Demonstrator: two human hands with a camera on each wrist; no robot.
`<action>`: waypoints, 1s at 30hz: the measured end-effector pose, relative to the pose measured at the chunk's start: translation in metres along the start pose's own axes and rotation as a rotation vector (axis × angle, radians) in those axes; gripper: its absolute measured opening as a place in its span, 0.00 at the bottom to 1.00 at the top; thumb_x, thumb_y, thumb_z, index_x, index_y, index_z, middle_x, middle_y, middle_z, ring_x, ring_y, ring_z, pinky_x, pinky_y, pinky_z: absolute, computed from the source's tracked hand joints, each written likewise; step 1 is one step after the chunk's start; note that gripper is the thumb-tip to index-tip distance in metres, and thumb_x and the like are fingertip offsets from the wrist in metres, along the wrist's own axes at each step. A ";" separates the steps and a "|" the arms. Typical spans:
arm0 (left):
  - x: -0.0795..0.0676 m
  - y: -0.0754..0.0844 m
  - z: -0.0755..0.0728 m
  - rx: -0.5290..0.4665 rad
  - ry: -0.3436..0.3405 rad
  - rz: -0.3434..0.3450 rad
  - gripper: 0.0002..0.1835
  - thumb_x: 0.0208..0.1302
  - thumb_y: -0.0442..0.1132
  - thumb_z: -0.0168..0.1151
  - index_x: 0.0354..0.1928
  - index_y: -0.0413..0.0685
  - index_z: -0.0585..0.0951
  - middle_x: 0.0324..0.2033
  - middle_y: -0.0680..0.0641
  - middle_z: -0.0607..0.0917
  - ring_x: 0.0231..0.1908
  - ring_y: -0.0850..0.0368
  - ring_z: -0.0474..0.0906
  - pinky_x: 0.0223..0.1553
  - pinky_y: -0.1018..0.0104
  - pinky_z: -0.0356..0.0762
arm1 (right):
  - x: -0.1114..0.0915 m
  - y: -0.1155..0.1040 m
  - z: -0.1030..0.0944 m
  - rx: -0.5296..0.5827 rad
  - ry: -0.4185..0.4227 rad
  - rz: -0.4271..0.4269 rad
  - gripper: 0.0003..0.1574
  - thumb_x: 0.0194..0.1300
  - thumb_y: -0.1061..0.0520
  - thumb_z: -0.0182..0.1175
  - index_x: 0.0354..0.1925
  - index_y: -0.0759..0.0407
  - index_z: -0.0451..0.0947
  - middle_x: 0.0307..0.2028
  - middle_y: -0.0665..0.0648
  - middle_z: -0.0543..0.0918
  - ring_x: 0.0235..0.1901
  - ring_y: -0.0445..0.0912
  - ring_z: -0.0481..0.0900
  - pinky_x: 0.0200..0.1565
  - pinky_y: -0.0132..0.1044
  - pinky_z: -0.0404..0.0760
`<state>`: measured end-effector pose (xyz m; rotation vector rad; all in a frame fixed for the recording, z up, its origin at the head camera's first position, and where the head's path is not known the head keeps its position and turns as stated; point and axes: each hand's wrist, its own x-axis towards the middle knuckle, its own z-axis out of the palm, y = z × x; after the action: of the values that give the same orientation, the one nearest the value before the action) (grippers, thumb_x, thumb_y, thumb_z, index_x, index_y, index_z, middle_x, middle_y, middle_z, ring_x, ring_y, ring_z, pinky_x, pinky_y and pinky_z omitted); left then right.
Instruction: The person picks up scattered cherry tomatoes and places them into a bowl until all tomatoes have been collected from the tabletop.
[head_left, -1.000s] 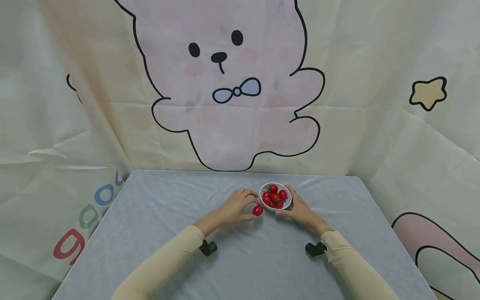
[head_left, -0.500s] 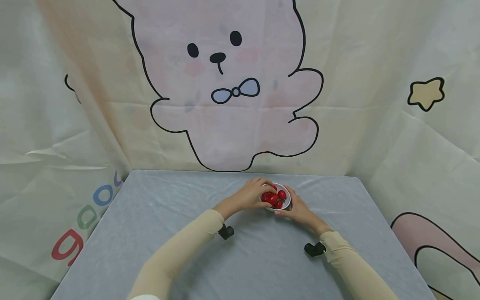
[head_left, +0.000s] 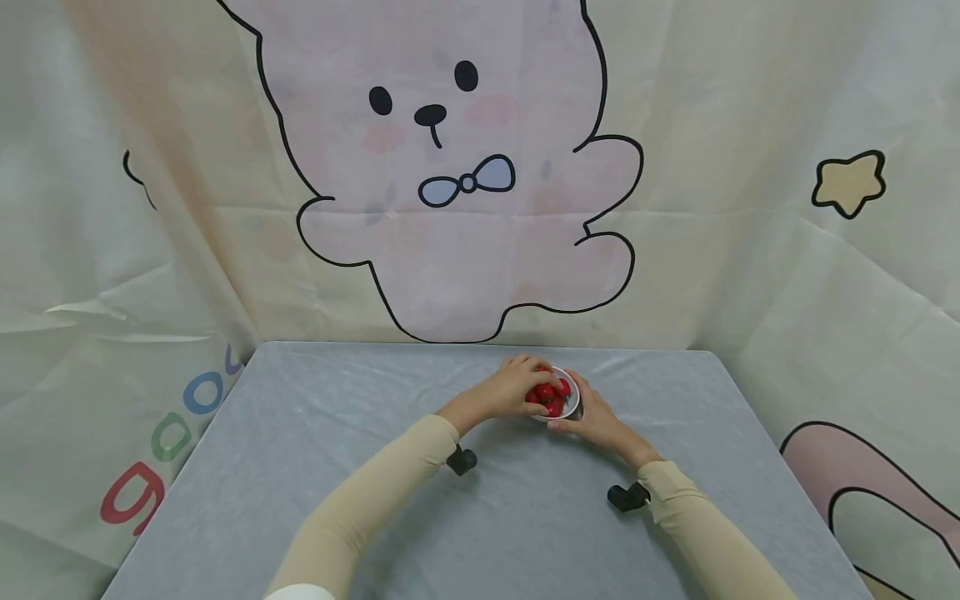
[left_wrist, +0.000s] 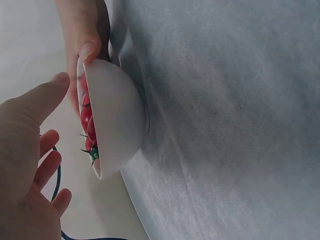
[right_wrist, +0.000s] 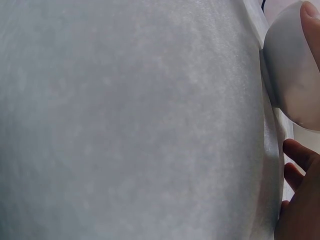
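A small white bowl [head_left: 575, 402] of red cherry tomatoes [head_left: 553, 407] stands toward the back of the table. From its right side my right hand [head_left: 597, 421] holds it, the thumb at the near side. My left hand [head_left: 508, 389] is over the bowl's left part, fingers reaching above the tomatoes and hiding some of them. In the left wrist view that hand [left_wrist: 22, 155] has its thumb spread from loosely bent fingers, with nothing visible between them, beside the bowl [left_wrist: 117, 120]. The right wrist view shows the bowl [right_wrist: 290, 70] at the upper right edge, my thumb against it.
A grey-blue cloth [head_left: 540, 525] covers the table. Behind it hangs a cream curtain [head_left: 682, 183] with a cartoon bear, and similar fabric runs down both sides. Each wrist carries a black camera mount [head_left: 628, 497].
My left hand has moved right, from beside the bowl with a tomato at its fingers to over the bowl. That tomato no longer shows outside the bowl. The right hand stays at the bowl.
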<state>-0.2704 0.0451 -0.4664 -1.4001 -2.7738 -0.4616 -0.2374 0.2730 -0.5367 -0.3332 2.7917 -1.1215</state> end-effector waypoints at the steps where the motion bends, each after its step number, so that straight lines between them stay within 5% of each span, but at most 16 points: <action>1: 0.000 -0.001 0.000 0.000 0.001 -0.001 0.25 0.60 0.55 0.69 0.59 0.66 0.78 0.63 0.53 0.74 0.65 0.53 0.66 0.64 0.51 0.67 | 0.001 0.000 0.000 0.005 -0.002 0.006 0.71 0.50 0.35 0.74 0.78 0.49 0.42 0.73 0.63 0.61 0.70 0.64 0.61 0.65 0.66 0.64; 16: -0.019 -0.011 -0.003 -0.013 0.035 -0.049 0.26 0.62 0.55 0.67 0.62 0.63 0.77 0.64 0.53 0.74 0.65 0.53 0.66 0.66 0.49 0.67 | 0.006 -0.005 0.001 -0.006 -0.035 0.003 0.73 0.50 0.35 0.74 0.78 0.51 0.41 0.73 0.66 0.59 0.70 0.64 0.60 0.65 0.67 0.64; 30: -0.090 -0.033 -0.034 -0.033 0.121 -0.124 0.29 0.66 0.56 0.62 0.68 0.60 0.72 0.70 0.47 0.68 0.71 0.45 0.61 0.69 0.38 0.59 | -0.010 -0.014 -0.039 -0.225 0.118 -0.225 0.68 0.50 0.38 0.74 0.77 0.56 0.49 0.71 0.67 0.65 0.70 0.65 0.61 0.68 0.65 0.55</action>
<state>-0.2469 -0.0530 -0.4542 -1.1675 -2.7773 -0.5771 -0.2324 0.2914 -0.4989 -0.6375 3.0534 -0.8910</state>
